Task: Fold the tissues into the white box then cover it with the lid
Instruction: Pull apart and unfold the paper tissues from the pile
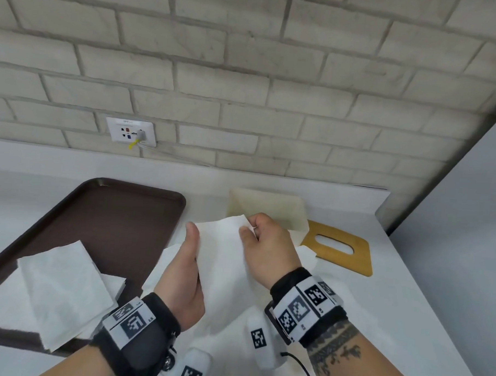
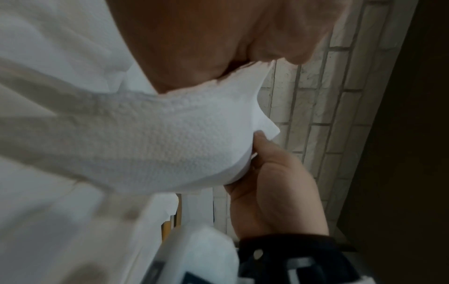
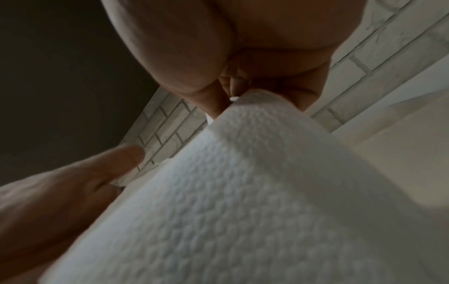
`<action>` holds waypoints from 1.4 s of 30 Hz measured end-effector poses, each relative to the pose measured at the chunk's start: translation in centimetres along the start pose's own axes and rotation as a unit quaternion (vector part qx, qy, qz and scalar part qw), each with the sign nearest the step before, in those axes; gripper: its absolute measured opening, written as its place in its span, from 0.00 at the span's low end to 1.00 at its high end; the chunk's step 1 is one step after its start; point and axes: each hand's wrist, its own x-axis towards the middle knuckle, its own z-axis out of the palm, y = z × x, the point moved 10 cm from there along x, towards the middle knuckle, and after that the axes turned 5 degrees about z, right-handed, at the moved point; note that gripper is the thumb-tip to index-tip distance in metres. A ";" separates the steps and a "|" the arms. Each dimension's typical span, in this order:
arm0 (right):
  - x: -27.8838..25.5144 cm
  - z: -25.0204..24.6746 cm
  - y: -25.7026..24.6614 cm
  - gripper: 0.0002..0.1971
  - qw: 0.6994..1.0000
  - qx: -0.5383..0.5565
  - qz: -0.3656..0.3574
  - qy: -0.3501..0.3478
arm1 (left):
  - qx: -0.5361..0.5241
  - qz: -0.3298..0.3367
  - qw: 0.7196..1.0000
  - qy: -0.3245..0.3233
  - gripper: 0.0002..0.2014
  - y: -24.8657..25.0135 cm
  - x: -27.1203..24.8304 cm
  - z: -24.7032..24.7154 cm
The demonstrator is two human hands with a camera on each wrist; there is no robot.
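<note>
Your left hand (image 1: pixel 185 273) and right hand (image 1: pixel 268 250) both pinch one paper tissue (image 1: pixel 223 260) above the counter (image 1: pixel 407 294), near the white box (image 1: pixel 268 208).

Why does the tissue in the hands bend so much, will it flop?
Probably floppy: the tissue sags between the left hand and right hand pinching it. Likely light, since fingertips alone hold it. Its thin dimpled paper may tear easily.
</note>
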 end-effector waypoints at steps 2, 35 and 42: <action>-0.4 0.1 -0.6 0.12 1.000 -0.021 -0.014 -0.002 | 0.015 0.018 1.000 0.001 0.29 -0.1 -0.2 0.1; -6.6 -1.6 14.1 0.18 0.969 0.239 0.060 0.002 | 0.421 0.159 0.881 0.145 0.22 -3.8 -1.1 -7.1; -7.0 -1.8 15.2 0.12 0.969 0.222 0.106 0.031 | 0.450 0.123 0.873 0.138 0.14 -4.2 -0.8 -7.9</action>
